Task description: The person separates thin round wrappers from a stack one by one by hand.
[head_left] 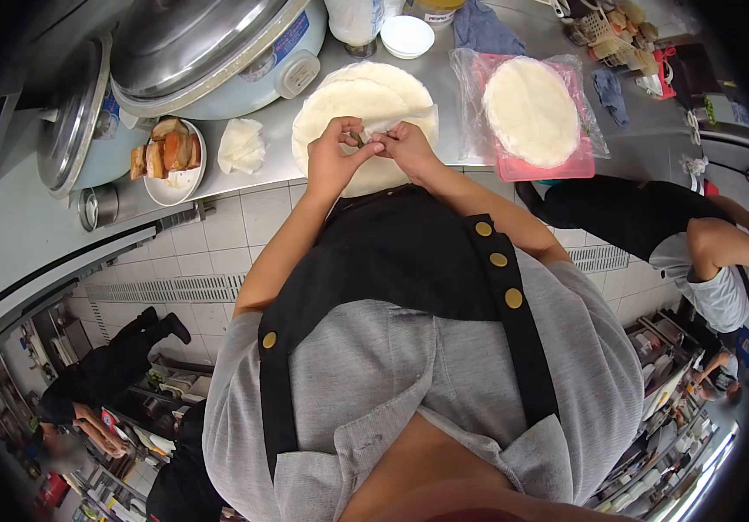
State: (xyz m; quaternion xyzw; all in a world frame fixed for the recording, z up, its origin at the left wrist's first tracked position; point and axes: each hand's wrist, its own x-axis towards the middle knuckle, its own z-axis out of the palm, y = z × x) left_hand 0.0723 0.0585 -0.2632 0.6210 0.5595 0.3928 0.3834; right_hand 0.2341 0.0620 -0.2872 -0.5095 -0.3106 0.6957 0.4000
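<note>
Stack of thin rounds sits on the counter; above it, left hand and right hand pinch a sheet. Uneven pulling, or sheets clinging together, could tear it.

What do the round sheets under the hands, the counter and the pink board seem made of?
Sheets: probably thin dough or wrappers, matte and off-white, with soft, uneven edges and a limp fold.
Counter: likely stainless steel, given its grey, softly reflective surface.
Pink board: perhaps plastic, since it looks smooth and evenly coloured, though clear film covers part of it.
</note>
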